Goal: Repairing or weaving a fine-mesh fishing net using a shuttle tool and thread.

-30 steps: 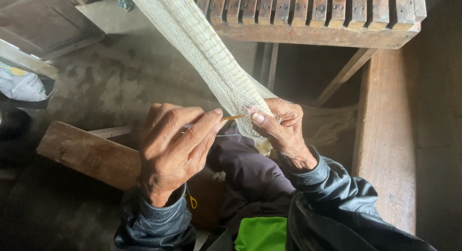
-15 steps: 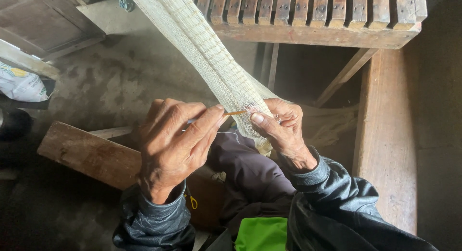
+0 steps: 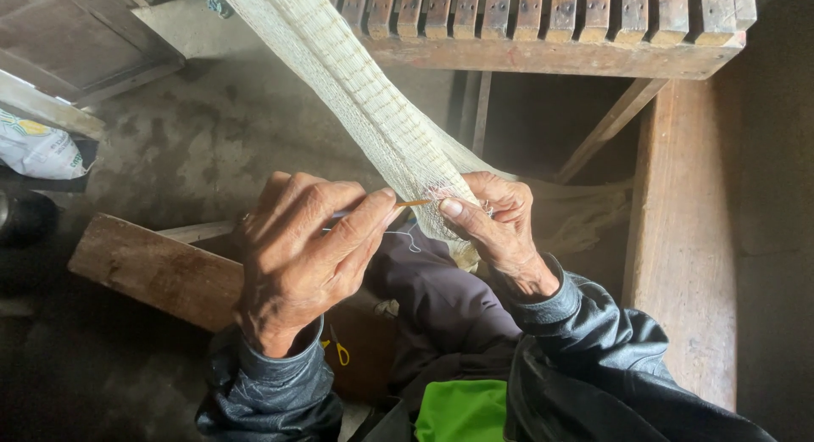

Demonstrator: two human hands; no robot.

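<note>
A long strip of pale net [image 3: 365,103] stretches from the top left down to my hands. My right hand [image 3: 496,226] pinches the net's lower edge between thumb and fingers. My left hand [image 3: 305,255] grips a thin yellowish netting needle [image 3: 411,204], whose tip points at the net edge beside my right thumb. A thin thread [image 3: 405,236] loops down between the two hands. Both sleeves are dark and shiny.
A slatted wooden bench [image 3: 543,26] runs across the top, with a wooden beam [image 3: 687,238] down the right side. A wooden plank [image 3: 153,268] lies at the left on the concrete floor. A white sack [image 3: 38,149] sits at the far left. Small yellow-handled scissors [image 3: 339,350] lie below.
My left hand has shifted slightly, bringing the needle tip closer to the net edge at my right thumb. My right hand keeps its pinch on the net.
</note>
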